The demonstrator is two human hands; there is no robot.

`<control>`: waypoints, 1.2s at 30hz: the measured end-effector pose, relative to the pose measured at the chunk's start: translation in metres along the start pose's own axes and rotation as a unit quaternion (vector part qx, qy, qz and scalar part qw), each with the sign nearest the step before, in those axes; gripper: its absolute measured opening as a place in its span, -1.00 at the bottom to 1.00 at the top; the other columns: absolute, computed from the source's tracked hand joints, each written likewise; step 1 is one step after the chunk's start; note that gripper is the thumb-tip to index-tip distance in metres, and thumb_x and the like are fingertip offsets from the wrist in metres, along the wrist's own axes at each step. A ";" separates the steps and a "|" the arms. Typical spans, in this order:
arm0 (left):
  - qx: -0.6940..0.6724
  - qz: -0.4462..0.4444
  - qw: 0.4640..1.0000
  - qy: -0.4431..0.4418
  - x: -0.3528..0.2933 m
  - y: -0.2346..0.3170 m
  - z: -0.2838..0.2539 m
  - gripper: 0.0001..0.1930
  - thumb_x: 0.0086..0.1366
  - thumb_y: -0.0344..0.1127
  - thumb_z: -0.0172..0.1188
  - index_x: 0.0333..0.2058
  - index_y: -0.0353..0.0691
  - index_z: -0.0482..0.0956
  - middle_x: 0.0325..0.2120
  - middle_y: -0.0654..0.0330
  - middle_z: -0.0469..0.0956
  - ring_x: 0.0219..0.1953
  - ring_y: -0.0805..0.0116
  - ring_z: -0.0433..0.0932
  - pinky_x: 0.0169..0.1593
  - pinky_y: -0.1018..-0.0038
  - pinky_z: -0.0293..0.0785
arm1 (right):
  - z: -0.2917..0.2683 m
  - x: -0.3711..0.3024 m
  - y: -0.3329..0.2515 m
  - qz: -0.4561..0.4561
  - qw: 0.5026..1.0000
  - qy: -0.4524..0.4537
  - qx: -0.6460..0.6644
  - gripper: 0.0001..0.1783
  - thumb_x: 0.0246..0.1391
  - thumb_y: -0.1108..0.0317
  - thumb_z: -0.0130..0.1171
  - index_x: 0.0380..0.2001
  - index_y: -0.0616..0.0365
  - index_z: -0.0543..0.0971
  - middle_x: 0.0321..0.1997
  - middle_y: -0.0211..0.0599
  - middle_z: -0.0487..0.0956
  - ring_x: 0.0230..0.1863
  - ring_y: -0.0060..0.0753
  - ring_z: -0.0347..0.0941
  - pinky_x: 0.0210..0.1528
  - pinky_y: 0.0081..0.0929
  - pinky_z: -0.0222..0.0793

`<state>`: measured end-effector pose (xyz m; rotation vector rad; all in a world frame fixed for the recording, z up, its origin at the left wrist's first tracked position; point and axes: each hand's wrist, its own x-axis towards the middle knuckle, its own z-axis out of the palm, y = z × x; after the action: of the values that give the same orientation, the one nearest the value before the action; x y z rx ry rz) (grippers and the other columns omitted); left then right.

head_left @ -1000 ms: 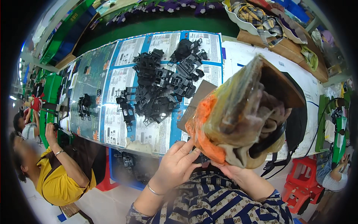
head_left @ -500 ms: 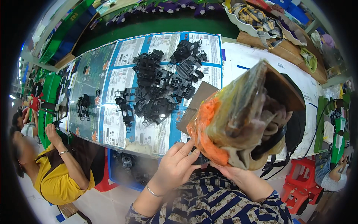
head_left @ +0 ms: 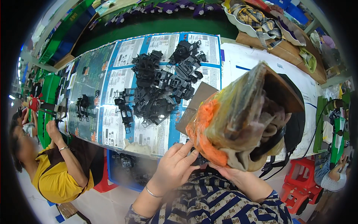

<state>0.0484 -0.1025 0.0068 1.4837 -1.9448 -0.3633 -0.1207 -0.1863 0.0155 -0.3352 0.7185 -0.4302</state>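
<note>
My left hand (head_left: 176,164) is closed at the table's near edge, its thumb and fingers pinched at a small black part (head_left: 201,160) that is mostly hidden. Close beside it, my right hand (head_left: 232,174) reaches in beneath a bulky machine head (head_left: 242,115) wrapped in clear film, with orange padding (head_left: 207,127) on its left side. The right fingertips are hidden under this head. Beyond my left hand, a heap of black plastic frames (head_left: 158,86) lies on the table.
Printed sheets (head_left: 149,138) cover the table (head_left: 235,56). A separate black frame (head_left: 82,106) lies left. Below the near edge, a blue crate (head_left: 115,171) holds more black parts. A person in yellow (head_left: 61,175) sits at left; red stools (head_left: 302,179) stand at right.
The left and right hands keep nearly the same pose by the machine head. The view has shifted very slightly, and the co-worker's raised hand at left has moved a little.
</note>
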 end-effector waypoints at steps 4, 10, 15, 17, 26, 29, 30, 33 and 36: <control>0.001 0.000 1.000 0.014 0.001 0.001 -0.003 -0.58 -0.13 -0.35 0.26 -0.23 -0.35 0.43 -0.11 -0.09 0.41 -0.35 0.06 0.40 -0.25 0.35 0.40 | 0.002 0.000 -0.001 0.021 1.000 0.022 -0.006 -0.85 0.15 0.34 -0.08 -0.24 0.16 0.37 -0.35 -0.50 0.44 -0.67 -0.77 0.05 -0.60 -0.76 -0.01; 0.001 -0.002 1.000 0.017 0.000 0.001 -0.002 -0.59 -0.13 -0.34 0.26 -0.24 -0.34 0.44 -0.11 -0.08 0.41 -0.34 0.06 0.40 -0.25 0.35 0.40 | -0.002 0.001 0.004 0.005 1.000 0.020 0.001 -0.83 0.15 0.35 -0.07 -0.22 0.15 0.37 -0.33 -0.50 0.43 -0.66 -0.77 0.05 -0.60 -0.76 -0.01; -0.002 -0.007 1.000 0.006 -0.004 0.001 0.001 -0.62 -0.12 -0.33 0.25 -0.27 -0.34 0.45 -0.11 -0.09 0.41 -0.34 0.07 0.41 -0.24 0.36 0.40 | -0.022 0.009 0.015 0.006 0.999 -0.029 0.027 -0.81 0.15 0.36 -0.09 -0.18 0.16 0.36 -0.30 -0.49 0.43 -0.66 -0.77 0.06 -0.59 -0.76 -0.01; -0.002 -0.011 1.000 0.021 -0.005 0.003 0.001 -0.61 -0.12 -0.32 0.25 -0.27 -0.35 0.46 -0.11 -0.08 0.42 -0.34 0.09 0.42 -0.23 0.37 0.40 | -0.022 0.009 0.015 0.008 0.998 -0.052 0.041 -0.81 0.15 0.37 -0.10 -0.17 0.16 0.35 -0.29 -0.49 0.43 -0.66 -0.77 0.07 -0.59 -0.76 -0.01; -0.003 -0.014 1.000 0.006 -0.007 0.004 -0.001 -0.60 -0.13 -0.33 0.27 -0.27 -0.36 0.45 -0.11 -0.10 0.42 -0.33 0.08 0.42 -0.24 0.36 0.41 | -0.018 0.005 0.015 0.016 0.998 -0.047 0.039 -0.81 0.13 0.36 -0.07 -0.19 0.17 0.36 -0.47 -0.53 0.36 -0.67 -0.76 0.07 -0.60 -0.75 -0.01; -0.027 -0.009 0.999 0.019 -0.012 0.004 0.002 -0.60 -0.14 -0.34 0.28 -0.27 -0.36 0.45 -0.12 -0.10 0.42 -0.33 0.08 0.42 -0.25 0.36 0.41 | -0.015 0.001 0.017 0.017 1.000 -0.012 0.019 -0.83 0.13 0.36 -0.06 -0.22 0.16 0.37 -0.51 -0.53 0.34 -0.66 -0.75 0.08 -0.60 -0.74 -0.02; -0.027 -0.010 0.999 0.018 -0.013 0.004 0.002 -0.60 -0.14 -0.34 0.28 -0.27 -0.36 0.45 -0.12 -0.10 0.42 -0.33 0.08 0.42 -0.25 0.36 0.41 | -0.016 0.001 0.019 0.014 1.000 -0.010 0.006 -0.85 0.13 0.35 -0.05 -0.25 0.15 0.37 -0.53 -0.54 0.33 -0.67 -0.75 0.08 -0.60 -0.74 -0.03; -0.046 -0.021 0.999 0.019 -0.018 0.007 0.004 -0.59 -0.14 -0.34 0.28 -0.27 -0.36 0.45 -0.12 -0.10 0.42 -0.33 0.07 0.42 -0.25 0.37 0.41 | -0.021 -0.002 0.023 0.014 1.000 -0.015 -0.012 -0.88 0.13 0.35 -0.05 -0.29 0.14 0.38 -0.57 -0.56 0.31 -0.68 -0.75 0.07 -0.61 -0.74 -0.03; -0.034 -0.010 0.999 0.023 -0.021 0.008 0.006 -0.59 -0.16 -0.36 0.29 -0.27 -0.36 0.45 -0.12 -0.10 0.42 -0.33 0.07 0.42 -0.26 0.36 0.41 | -0.022 -0.004 0.025 0.026 0.999 -0.017 -0.015 -0.90 0.13 0.35 -0.05 -0.33 0.13 0.38 -0.60 -0.58 0.29 -0.69 -0.76 0.07 -0.61 -0.74 -0.04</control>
<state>0.0418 -0.0817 0.0002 1.4563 -1.8636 -0.3975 -0.1318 -0.1660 -0.0084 -0.3517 0.6995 -0.3645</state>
